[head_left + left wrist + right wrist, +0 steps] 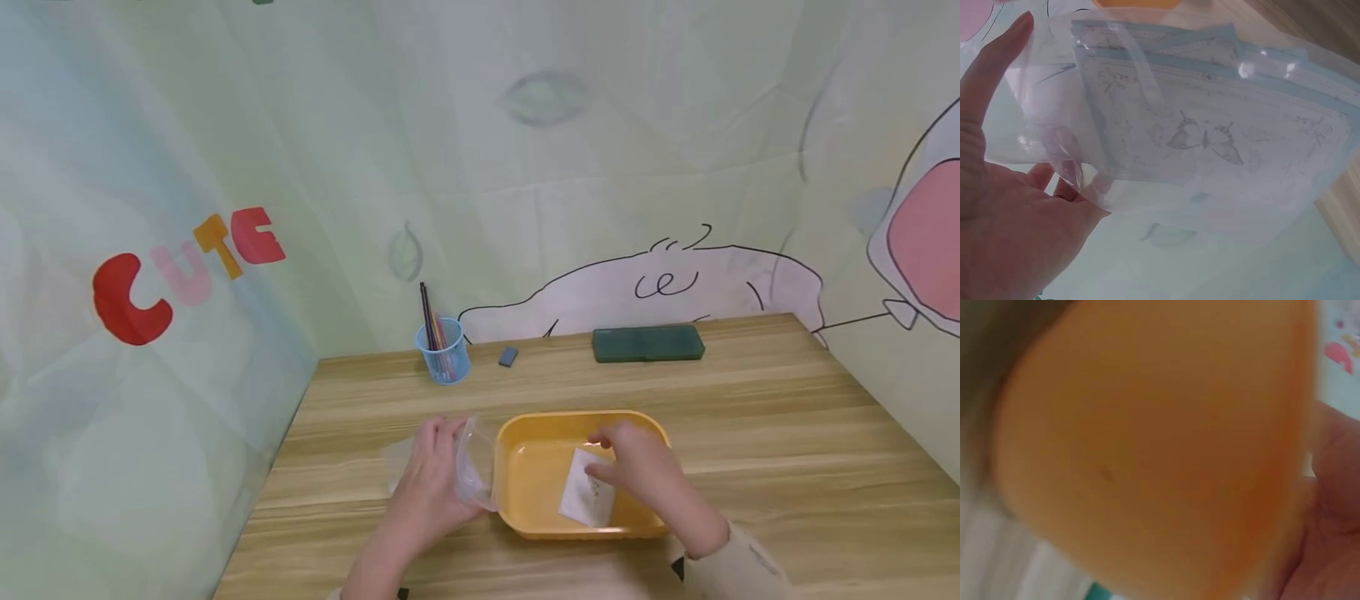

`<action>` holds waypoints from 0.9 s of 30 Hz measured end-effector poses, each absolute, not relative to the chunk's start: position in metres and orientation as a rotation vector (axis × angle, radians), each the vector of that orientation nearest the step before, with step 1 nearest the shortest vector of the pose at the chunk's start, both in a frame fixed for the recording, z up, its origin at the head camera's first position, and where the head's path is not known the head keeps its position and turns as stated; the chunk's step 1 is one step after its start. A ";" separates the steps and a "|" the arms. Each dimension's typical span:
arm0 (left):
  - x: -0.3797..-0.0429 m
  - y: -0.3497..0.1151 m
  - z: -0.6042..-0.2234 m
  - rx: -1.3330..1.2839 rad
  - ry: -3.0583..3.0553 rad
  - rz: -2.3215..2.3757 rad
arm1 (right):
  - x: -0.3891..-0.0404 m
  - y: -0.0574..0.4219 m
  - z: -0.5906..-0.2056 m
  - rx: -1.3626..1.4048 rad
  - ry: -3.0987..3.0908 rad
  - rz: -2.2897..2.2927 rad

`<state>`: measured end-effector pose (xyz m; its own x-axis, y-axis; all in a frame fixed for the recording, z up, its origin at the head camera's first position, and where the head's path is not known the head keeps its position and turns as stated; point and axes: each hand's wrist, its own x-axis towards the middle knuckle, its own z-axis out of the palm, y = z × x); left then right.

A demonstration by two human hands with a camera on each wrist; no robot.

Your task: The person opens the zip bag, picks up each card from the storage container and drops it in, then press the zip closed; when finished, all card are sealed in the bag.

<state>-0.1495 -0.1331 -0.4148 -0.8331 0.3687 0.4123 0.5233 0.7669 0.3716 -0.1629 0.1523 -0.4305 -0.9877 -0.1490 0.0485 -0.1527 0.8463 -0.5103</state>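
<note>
My left hand [429, 487] holds a clear plastic bag [476, 468] beside the left end of a yellow tray [528, 523]. In the left wrist view, several pale blue-edged cards [1147, 134] lie inside the bag, the front one printed with a butterfly. Its thumb stands away from the bag while fingertips show at the bag's lower edge. Over the tray, my right hand [641, 462] has thumb and forefinger apart, above a small white card [581, 492] with a faint print. Whether the thumb touches that card I cannot tell. The tray wall [1160, 456] fills most of the right wrist view, blurred.
At the back of the wooden table [360, 400] stand a blue cup [448, 367] with pens or pencils and a dark green case [648, 343]. A small blue-grey block [508, 357] lies between them. A printed curtain [480, 183] hangs behind.
</note>
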 end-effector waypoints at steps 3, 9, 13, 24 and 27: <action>-0.150 -0.135 -0.415 -0.694 -2.649 -0.698 | -0.164 0.157 -0.446 0.275 -3.110 0.736; -0.150 -0.135 -0.415 -0.699 -2.644 -0.707 | -0.167 0.157 -0.465 0.235 -3.178 0.677; -0.149 -0.135 -0.416 -0.690 -2.648 -0.704 | -0.165 0.157 -0.468 0.208 -3.194 0.674; -0.148 -0.138 -0.418 -0.682 -2.630 -0.683 | -0.164 0.156 -0.467 0.185 -3.172 0.679; -0.148 -0.139 -0.418 -0.692 -2.617 -0.677 | -0.165 0.155 -0.466 0.173 -3.173 0.707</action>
<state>-0.1478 -0.1387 -0.4178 -0.8199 0.3674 0.4391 0.5342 0.7667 0.3560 -0.1652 0.1554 -0.4661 -0.9880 -0.1277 -0.0873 -0.0785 0.9003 -0.4282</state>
